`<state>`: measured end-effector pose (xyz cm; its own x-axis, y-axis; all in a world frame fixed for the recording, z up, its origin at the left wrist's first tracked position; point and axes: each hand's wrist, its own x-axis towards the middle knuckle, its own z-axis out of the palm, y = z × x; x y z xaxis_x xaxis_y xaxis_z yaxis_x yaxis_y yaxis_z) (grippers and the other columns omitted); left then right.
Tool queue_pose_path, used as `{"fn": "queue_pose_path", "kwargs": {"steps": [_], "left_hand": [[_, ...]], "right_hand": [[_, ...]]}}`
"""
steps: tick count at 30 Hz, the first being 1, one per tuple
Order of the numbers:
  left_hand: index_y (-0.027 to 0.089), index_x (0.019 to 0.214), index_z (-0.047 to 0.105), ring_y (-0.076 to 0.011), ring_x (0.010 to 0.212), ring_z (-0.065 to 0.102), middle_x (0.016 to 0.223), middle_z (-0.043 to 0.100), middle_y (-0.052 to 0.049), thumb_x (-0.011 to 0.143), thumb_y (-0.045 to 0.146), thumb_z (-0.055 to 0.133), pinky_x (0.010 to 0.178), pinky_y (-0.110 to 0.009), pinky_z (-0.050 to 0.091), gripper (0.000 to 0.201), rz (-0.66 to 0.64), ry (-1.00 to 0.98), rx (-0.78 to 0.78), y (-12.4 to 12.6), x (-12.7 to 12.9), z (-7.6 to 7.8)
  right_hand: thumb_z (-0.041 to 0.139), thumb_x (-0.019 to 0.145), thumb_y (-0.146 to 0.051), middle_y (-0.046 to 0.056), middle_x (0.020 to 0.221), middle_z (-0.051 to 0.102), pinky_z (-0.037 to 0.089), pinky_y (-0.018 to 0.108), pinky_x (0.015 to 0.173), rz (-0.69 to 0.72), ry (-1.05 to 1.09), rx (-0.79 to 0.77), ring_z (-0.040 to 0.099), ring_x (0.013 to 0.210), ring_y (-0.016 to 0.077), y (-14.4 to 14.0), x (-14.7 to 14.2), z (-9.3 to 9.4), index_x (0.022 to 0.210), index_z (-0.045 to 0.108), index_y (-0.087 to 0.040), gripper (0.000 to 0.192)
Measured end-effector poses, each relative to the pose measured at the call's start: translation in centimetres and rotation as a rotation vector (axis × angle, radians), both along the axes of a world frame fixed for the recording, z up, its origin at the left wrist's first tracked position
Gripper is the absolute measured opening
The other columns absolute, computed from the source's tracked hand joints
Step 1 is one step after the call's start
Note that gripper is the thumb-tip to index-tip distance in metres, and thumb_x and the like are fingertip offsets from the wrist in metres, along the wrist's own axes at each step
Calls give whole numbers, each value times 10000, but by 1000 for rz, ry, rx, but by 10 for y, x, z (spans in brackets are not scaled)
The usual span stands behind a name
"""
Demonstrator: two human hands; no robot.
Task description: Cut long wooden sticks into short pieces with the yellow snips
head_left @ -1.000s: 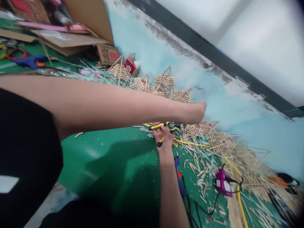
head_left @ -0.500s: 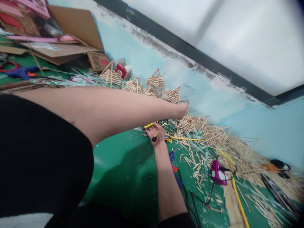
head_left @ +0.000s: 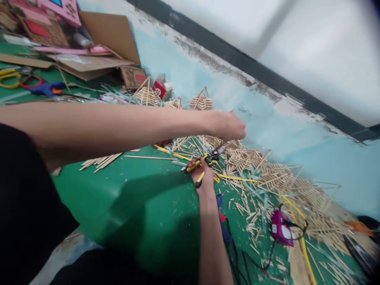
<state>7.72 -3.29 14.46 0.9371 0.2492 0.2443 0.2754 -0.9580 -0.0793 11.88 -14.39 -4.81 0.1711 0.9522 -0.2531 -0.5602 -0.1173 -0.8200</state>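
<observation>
My left hand [head_left: 230, 126] reaches across from the left, its fingers curled closed beside the small wooden stick pyramids [head_left: 201, 103] along the wall. The hand itself covers whatever its fingers hold, and a pyramid tip shows just behind it. Lower down, my right hand [head_left: 204, 174] is turned palm up. Across its palm and fingers lies a pair of pruning shears [head_left: 214, 154] with yellow and black handles, the dark blades pointing toward the pyramids. Loose short sticks [head_left: 252, 213] are scattered to the right of the right forearm.
A blue glue gun [head_left: 225, 231] lies against the right forearm, near a purple box [head_left: 280, 227] with a black cord. Cardboard pieces [head_left: 109, 35], scissors [head_left: 32, 82] and another blue glue gun [head_left: 47, 88] stand or lie at the upper left. A pale blue wall [head_left: 261, 118] rises behind.
My left arm has lifted slightly, uncovering sticks and the shears' blades beneath it. The right hand still holds the shears. The view has shifted a little.
</observation>
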Motion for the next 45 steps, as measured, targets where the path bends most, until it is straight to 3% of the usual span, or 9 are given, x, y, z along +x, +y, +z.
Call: {"fn": "queue_pose_path", "kwargs": {"steps": [5,9,13,18,23,28,37,40,45], "left_hand": [[154,783,716,-111,589,483,638,633,4,917,187,672,634,-267,409,144,32,264,-365,-5,-117,-16],[120,923,670,-117,682,614,803,656,0,982,317,667,673,-277,550,205,302,283,-501,-20,-207,-86],[137,1203,642,-197,972,684,1155,677,-87,998,365,644,840,-388,610,307,497,107,-580,-35,-250,-151],[131,1092,653,-157,837,659,1014,674,-53,998,395,638,752,-331,589,281,509,-67,-751,-34,-257,-177],[145,1028,659,-99,573,456,673,548,33,948,398,614,534,-206,367,269,389,-143,-951,-33,-246,-161],[129,1052,661,-125,612,499,723,593,0,973,363,467,568,-209,387,314,272,-93,-1055,-40,-235,-146],[316,1256,651,-179,785,620,1032,651,-53,878,74,542,570,-276,335,461,47,53,-619,-94,-213,-156],[293,1120,666,-191,769,594,937,635,-46,865,50,615,508,-325,278,356,-129,63,-374,-104,-202,-165],[234,875,629,-193,821,561,951,650,-64,900,37,643,507,-349,245,199,-220,-18,-351,-95,-192,-174]], "right_hand": [[817,823,-394,-14,843,686,543,319,785,-30,-131,81,668,800,156,-35,-5,-3,1040,657,-181,344],[854,744,-430,-3,871,701,516,327,788,-47,-226,90,661,790,162,-51,-12,-3,1056,664,-191,436],[848,718,-466,21,879,698,523,347,772,-35,-289,91,662,799,180,-53,-24,-4,1057,672,-185,474],[812,763,-454,33,900,693,521,343,786,-23,-353,115,658,819,178,-59,-34,-4,1065,667,-186,429],[777,803,-415,37,923,699,518,350,828,-55,-368,120,664,856,181,-66,-36,-5,1097,653,-189,391],[742,806,-428,44,920,686,533,378,836,-103,-333,107,666,866,198,-66,-36,-10,1141,630,-194,424],[703,815,-372,45,941,669,549,417,883,-148,-274,75,671,884,211,-68,-34,-17,1220,584,-207,453],[681,828,-351,54,988,677,542,415,907,-166,-265,74,669,909,209,-70,-34,-19,1234,576,-214,441],[654,825,-344,59,980,688,540,430,934,-190,-258,66,674,931,217,-72,-35,-19,1238,584,-214,439]]}}
